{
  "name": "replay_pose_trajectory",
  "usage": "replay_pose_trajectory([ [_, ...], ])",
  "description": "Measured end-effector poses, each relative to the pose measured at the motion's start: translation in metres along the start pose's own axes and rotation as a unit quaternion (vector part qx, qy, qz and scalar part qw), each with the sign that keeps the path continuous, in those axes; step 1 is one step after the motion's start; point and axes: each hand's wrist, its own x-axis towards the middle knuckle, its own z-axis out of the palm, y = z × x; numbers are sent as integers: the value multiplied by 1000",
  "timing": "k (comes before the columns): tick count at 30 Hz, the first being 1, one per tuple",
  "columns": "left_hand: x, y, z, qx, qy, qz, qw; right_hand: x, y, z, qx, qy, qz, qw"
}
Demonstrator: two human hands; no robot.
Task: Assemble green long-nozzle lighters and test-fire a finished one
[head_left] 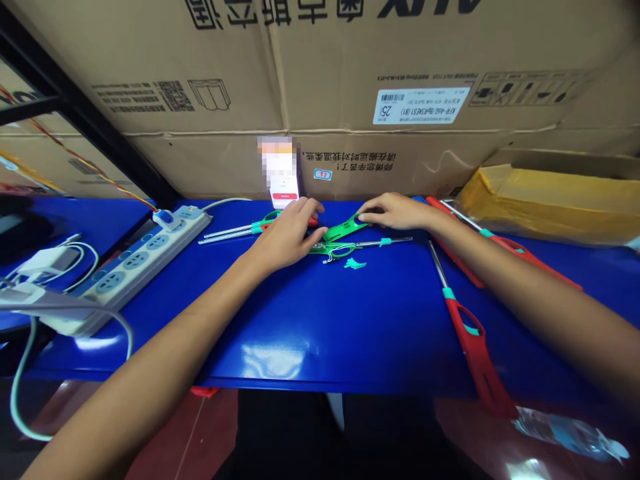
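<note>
My right hand pinches the end of a green plastic casing half that tilts just above the blue table. My left hand is at the casing's left end, fingers curved and apart, over green and red parts; what lies under its palm is hidden. Just below the casing lies an opened green lighter body with a metal rod pointing right and a thin white wire. A small teal piece rests in front of it. Left of my left hand, lighters with metal rods lie together.
A red lighter lies at the right, near the front edge, with more red ones behind my right forearm. A power strip with cables stands left. A phone leans on a large carton. A yellow-taped box sits back right.
</note>
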Motion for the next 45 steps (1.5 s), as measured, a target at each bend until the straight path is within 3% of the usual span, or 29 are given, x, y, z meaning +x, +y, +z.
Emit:
replay_pose_trajectory([
  [3, 0, 5, -6, -5, -2, 22, 1000, -3, 1, -8, -27, 5, 26, 999],
  [9, -3, 7, -18, -7, -98, 84, 992, -12, -24, -22, -114, 57, -41, 991],
  [13, -4, 8, -15, -5, -120, 95, 988, -23, -55, -1, -23, -12, -113, 993],
  [16, -4, 11, -8, 8, -113, 111, 987, -30, -64, 23, -35, 24, -125, 991],
  [22, -4, 8, -6, 11, -126, 106, 986, -36, -53, 47, 0, 78, -118, 990],
  [30, -3, 11, -11, 2, -138, 113, 984, -35, -54, 55, 26, 121, -115, 986],
  [42, -6, 17, -11, 88, -132, 100, 982, -34, -49, 61, 12, 139, -117, 983],
  [45, -5, 17, -14, 104, -127, 72, 984, -34, -50, 62, 7, 146, -122, 982],
])
